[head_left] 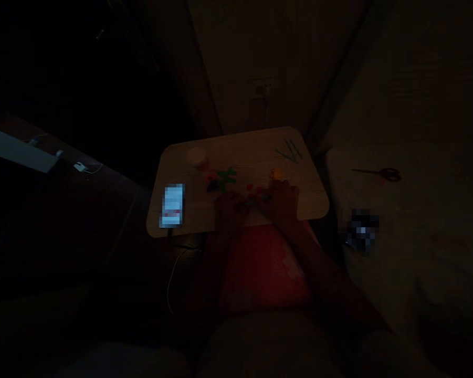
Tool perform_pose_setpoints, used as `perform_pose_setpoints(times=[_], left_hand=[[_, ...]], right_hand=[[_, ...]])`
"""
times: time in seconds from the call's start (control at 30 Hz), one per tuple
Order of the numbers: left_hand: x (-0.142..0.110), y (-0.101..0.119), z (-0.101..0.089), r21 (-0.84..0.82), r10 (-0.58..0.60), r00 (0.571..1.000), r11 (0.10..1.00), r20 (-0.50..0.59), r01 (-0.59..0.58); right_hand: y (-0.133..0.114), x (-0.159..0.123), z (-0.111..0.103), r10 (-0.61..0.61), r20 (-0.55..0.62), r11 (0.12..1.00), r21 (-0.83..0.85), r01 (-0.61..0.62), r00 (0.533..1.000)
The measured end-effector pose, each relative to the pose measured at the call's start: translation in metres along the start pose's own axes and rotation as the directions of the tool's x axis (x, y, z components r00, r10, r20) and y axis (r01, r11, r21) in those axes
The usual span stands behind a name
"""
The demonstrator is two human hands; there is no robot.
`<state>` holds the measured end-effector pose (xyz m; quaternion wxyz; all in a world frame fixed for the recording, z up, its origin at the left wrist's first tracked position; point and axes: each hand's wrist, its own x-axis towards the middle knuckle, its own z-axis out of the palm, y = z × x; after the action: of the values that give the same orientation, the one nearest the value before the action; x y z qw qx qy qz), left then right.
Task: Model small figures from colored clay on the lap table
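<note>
The scene is very dark. Both hands rest close together at the front of a small wooden lap table (pixel 311 205). My left hand (pixel 228 207) and my right hand (pixel 280 202) have their fingers curled round something small between them, which I cannot make out. Just beyond the fingers lie small red pieces (pixel 254 187), a green piece (pixel 226 176), a dark reddish lump (pixel 211 185) and an orange piece (pixel 276 173).
A lit phone (pixel 172 205) lies on the table's left, a cable hanging below it. A pale round container (pixel 197 156) stands at the back left, thin green sticks (pixel 289 150) at the back right. Scissors (pixel 381 173) lie on the surface to the right.
</note>
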<state>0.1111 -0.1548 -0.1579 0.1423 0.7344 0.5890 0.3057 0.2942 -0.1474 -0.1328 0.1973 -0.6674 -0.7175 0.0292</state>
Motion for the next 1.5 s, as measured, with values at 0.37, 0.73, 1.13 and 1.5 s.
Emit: perform_pose_setpoints(times=[0.37,0.73,1.13,1.5], left_hand=[[-0.0003,0.0011,-0.0022,-0.02,0.005,1.0,1.0,0.008,-0.005],[-0.0005,0.0005,-0.0012,0.009,0.009,1.0,1.0,-0.007,-0.009],[-0.0002,0.0008,-0.003,-0.002,0.016,1.0,1.0,0.002,-0.016],[-0.0001,0.0012,-0.0023,0.024,0.007,1.0,1.0,0.002,-0.007]], right_hand=[[0.0013,0.0058,-0.0037,-0.035,0.067,0.999,-0.014,0.036,0.997],[0.0031,0.0079,-0.0012,-0.057,0.04,0.998,-0.013,0.058,0.998],[0.0021,0.0064,-0.0025,-0.106,0.025,0.994,0.01,0.106,0.994],[0.0012,0.0088,-0.0038,-0.06,0.014,0.998,0.02,0.06,0.998]])
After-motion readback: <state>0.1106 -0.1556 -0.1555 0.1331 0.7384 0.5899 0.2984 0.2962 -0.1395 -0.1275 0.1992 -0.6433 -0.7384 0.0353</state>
